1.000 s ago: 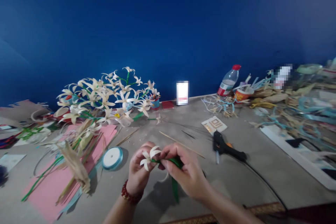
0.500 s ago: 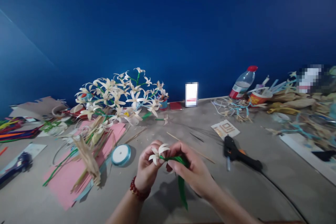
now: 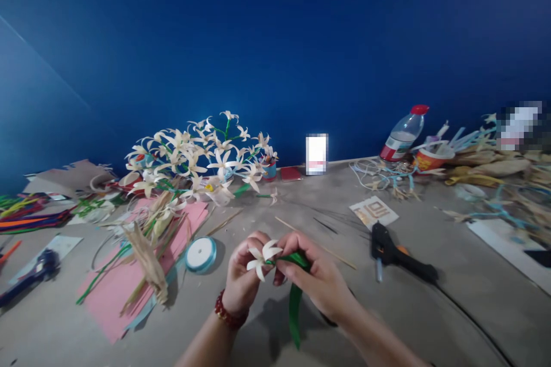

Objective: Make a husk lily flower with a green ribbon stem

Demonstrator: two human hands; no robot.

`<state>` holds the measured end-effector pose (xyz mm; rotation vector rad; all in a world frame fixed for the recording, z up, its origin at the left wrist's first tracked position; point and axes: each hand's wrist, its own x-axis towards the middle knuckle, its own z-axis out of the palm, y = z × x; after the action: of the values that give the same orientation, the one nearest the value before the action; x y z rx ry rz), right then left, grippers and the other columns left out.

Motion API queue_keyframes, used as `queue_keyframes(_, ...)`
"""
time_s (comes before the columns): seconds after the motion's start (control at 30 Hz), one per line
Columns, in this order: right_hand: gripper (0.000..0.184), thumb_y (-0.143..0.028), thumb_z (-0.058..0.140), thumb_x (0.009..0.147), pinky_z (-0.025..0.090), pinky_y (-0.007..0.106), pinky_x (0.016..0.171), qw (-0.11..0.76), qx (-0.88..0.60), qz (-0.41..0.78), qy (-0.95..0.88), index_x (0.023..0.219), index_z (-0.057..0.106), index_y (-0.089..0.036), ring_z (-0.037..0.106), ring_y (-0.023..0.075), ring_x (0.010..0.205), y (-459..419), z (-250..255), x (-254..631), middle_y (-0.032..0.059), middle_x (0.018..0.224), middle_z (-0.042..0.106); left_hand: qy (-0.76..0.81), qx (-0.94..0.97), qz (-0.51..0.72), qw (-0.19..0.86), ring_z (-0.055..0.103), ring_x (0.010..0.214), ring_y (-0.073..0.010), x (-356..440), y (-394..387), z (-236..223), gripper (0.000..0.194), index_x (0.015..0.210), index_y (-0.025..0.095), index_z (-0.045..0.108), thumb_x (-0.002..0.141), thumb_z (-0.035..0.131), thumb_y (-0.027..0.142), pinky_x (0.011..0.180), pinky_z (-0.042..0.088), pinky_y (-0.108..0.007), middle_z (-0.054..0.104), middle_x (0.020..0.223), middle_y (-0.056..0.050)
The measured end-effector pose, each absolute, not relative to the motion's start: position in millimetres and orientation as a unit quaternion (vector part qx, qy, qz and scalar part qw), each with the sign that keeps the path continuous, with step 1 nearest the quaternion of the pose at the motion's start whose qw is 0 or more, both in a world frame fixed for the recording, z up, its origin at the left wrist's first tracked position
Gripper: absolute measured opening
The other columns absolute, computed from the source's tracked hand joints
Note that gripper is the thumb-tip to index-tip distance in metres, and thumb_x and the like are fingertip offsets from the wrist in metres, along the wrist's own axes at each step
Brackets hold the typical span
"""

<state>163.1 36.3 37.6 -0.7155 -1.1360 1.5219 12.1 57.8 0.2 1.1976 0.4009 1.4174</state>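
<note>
One white flower [image 3: 263,259] is held up front and centre, just above the worktop [image 3: 408,327]. Four or five petals can be made out, spread toward the left. Two hands are on the job, both with fingers curled in, tips nearly meeting. Flower is gripped from behind by the left hand [image 3: 243,275]; its short green stem is pinched at the base by thumb and fingertips of the right hand [image 3: 316,278]. One green strip [image 3: 295,315] is also held in the right hand, tail hanging below the palm. One dark red beaded bracelet [image 3: 231,311] is worn on the left wrist.

Near the hands: one spool of pale blue ribbon [image 3: 201,254] to the left, one thin stick [image 3: 342,258] partly hidden behind the right hand, one black glue gun [image 3: 402,261] to the right, its nose just beside one square packet [image 3: 373,212].

Further left: pink paper [image 3: 105,295] with dried husks [image 3: 148,266] laid on top, one dark blue tool [image 3: 32,275] at the edge, type can't be told. Behind: many white flowers [image 3: 189,155], too overlapped for an exact count. Back right: one red-capped bottle [image 3: 402,137], one orange cup [image 3: 433,156] with items stuck in. Two bright panels [image 3: 317,153] are pixelated, contents unreadable.
</note>
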Motion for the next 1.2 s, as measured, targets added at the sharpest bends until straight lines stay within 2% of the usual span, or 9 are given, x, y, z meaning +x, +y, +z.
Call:
queue_keyframes(0.13, 0.030, -0.038, 0.073, 0.082, 0.054, 0.025, 0.060, 0.523, -0.297, 0.655, -0.457, 0.075, 0.050, -0.020, 0.064, 0.0100, 0.062, 37.4, 37.2, 162.7, -0.0019, 0.088, 0.057, 0.174, 0.526, 0.612, 0.564, 0.051, 0.077, -0.0153, 10.6, 58.7, -3.0, 0.015, 0.073, 0.019, 0.057, 0.082, 0.069, 0.021, 0.067, 0.044, -0.027, 0.054, 0.081, -0.001)
queue_keyframes(0.4, 0.033, -0.039, 0.076, 0.078, 0.054, 0.024, 0.058, 0.509, -0.308, 0.669, -0.445, 0.073, 0.049, -0.019, 0.064, 0.0102, 0.059, 39.8, 36.1, 164.1, -0.0027, 0.081, 0.059, 0.190, 0.511, 0.611, 0.573, 0.052, 0.073, -0.0145, 13.5, 57.1, 0.5, 0.016, 0.072, 0.019, 0.059, 0.079, 0.072, 0.024, 0.061, 0.044, -0.024, 0.055, 0.080, -0.002)
queue_keyframes(0.6, 0.035, -0.042, 0.077, 0.076, 0.054, 0.025, 0.055, 0.505, -0.341, 0.654, -0.447, 0.074, 0.051, -0.019, 0.063, 0.0108, 0.055, 38.7, 35.7, 163.7, -0.0032, 0.075, 0.058, 0.200, 0.471, 0.601, 0.614, 0.052, 0.070, -0.0154, 16.5, 55.8, -2.9, 0.014, 0.081, 0.021, 0.061, 0.079, 0.072, 0.029, 0.055, 0.045, -0.025, 0.054, 0.081, -0.002)
queue_keyframes(0.8, 0.035, -0.042, 0.076, 0.076, 0.052, 0.024, 0.054, 0.506, -0.338, 0.653, -0.451, 0.072, 0.050, -0.019, 0.063, 0.0105, 0.053, 38.1, 38.3, 164.1, -0.0045, 0.072, 0.057, 0.195, 0.463, 0.613, 0.610, 0.054, 0.076, -0.0158, 15.5, 58.3, -3.7, 0.017, 0.074, 0.019, 0.061, 0.076, 0.076, 0.025, 0.067, 0.046, -0.026, 0.056, 0.078, -0.001)
queue_keyframes(0.9, 0.036, -0.040, 0.077, 0.076, 0.052, 0.023, 0.055, 0.501, -0.334, 0.664, -0.444, 0.072, 0.048, -0.019, 0.064, 0.0106, 0.054, 38.7, 37.6, 165.2, -0.0043, 0.073, 0.059, 0.197, 0.459, 0.601, 0.624, 0.054, 0.073, -0.0147, 15.3, 58.2, 1.1, 0.019, 0.074, 0.019, 0.060, 0.074, 0.078, 0.025, 0.063, 0.047, -0.025, 0.056, 0.079, -0.001)
queue_keyframes(1.07, 0.034, -0.042, 0.075, 0.078, 0.051, 0.024, 0.057, 0.476, -0.336, 0.673, -0.455, 0.075, 0.050, -0.019, 0.064, 0.0125, 0.054, 39.3, 35.9, 166.5, -0.0043, 0.060, 0.061, 0.166, 0.454, 0.560, 0.674, 0.056, 0.059, -0.0116, 15.8, 57.3, 3.7, 0.020, 0.073, 0.018, 0.057, 0.078, 0.074, 0.026, 0.045, 0.047, -0.021, 0.052, 0.083, -0.001)
queue_keyframes(1.2, 0.035, -0.044, 0.075, 0.076, 0.051, 0.024, 0.056, 0.470, -0.350, 0.674, -0.449, 0.075, 0.051, -0.019, 0.063, 0.0119, 0.052, 39.4, 36.8, 166.3, -0.0044, 0.061, 0.061, 0.123, 0.451, 0.542, 0.699, 0.059, 0.054, -0.0095, 16.6, 58.3, 1.3, 0.016, 0.078, 0.018, 0.059, 0.079, 0.073, 0.025, 0.043, 0.050, -0.021, 0.050, 0.087, 0.001)
